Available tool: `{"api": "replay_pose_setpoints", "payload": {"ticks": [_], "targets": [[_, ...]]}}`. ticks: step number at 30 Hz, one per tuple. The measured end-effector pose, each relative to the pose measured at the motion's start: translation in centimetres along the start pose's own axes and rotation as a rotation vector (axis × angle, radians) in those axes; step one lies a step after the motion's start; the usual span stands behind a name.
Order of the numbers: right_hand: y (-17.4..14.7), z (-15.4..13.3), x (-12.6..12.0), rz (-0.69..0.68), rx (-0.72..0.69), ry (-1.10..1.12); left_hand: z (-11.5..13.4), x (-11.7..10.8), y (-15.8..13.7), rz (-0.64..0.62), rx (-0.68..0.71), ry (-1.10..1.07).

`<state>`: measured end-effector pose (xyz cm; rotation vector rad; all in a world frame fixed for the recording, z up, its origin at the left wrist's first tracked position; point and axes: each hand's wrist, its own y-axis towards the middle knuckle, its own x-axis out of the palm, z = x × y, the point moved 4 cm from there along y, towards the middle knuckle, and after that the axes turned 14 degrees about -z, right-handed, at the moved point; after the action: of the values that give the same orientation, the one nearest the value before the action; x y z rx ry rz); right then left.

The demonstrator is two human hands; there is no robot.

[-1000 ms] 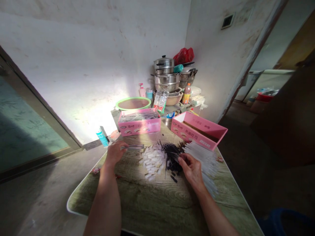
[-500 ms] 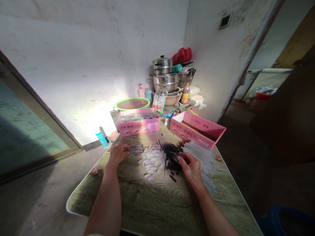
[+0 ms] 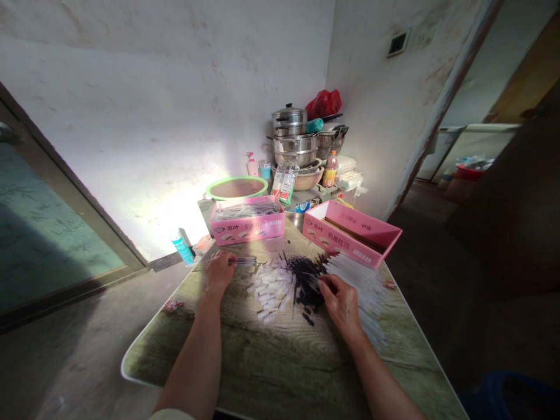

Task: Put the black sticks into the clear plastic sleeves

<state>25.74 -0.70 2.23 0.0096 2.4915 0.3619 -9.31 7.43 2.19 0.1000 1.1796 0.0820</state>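
Note:
My left hand (image 3: 220, 271) is on the table's left side, its fingers closed at the left ends of a small row of thin, dark-cored clear tubes (image 3: 245, 262). My right hand (image 3: 342, 300) is closed in a pinch beside a heap of thin black sticks (image 3: 304, 273). What its fingertips hold is too small to make out. Between the hands lies a spread of short white translucent pieces (image 3: 271, 291). Long clear tubes (image 3: 361, 286) are fanned out beyond and right of my right hand. A few small black pieces (image 3: 308, 319) lie in front of the black heap.
Behind the piles stand a pink box (image 3: 249, 228) filled with thin tubes and a second pink box (image 3: 367, 248) with bare cardboard showing inside. Farther back are a green-rimmed tray (image 3: 236, 186), stacked steel pots (image 3: 295, 143) and an orange-capped bottle (image 3: 331, 169). The wood-patterned table (image 3: 271, 367) has white edges.
My left hand has shifted slightly right and up over the small row of tubes; the long stick running past it no longer shows. My right hand stays by the black heap.

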Motion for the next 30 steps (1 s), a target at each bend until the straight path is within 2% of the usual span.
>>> {"api": "replay_pose_setpoints", "payload": {"ticks": [1, 3, 5, 7, 10, 17, 23, 30], "targets": [[0.1, 0.2, -0.2, 0.014, 0.034, -0.099, 1.1, -0.2, -0.2, 0.053, 0.030, -0.037], [0.2, 0.6, -0.7, 0.009, 0.134, -0.304, 4.3, 0.1, -0.8, 0.081, 0.190, -0.135], [0.4, 0.9, -1.2, -0.035, 0.242, -0.469, 7.8, 0.9, -1.6, 0.032, 0.351, -0.220], [0.5, 1.0, -1.8, -0.084, 0.325, -0.575, 11.1, 2.2, -2.6, -0.095, 0.508, -0.232], [0.7, 1.1, -2.6, -0.149, 0.415, -0.647, 14.0, 3.8, -4.0, -0.227, 0.627, -0.110], [0.7, 1.7, -2.5, -0.294, 0.445, -0.756, 14.4, 4.5, -4.6, -0.280, 0.627, -0.016], [0.7, 1.7, -2.5, -0.292, 0.467, -0.798, 13.7, 4.6, -4.0, -0.245, 0.613, -0.058], [0.7, 1.5, -2.4, -0.289, 0.418, -0.839, 12.6, 4.2, -3.4, -0.182, 0.564, -0.217]]}}
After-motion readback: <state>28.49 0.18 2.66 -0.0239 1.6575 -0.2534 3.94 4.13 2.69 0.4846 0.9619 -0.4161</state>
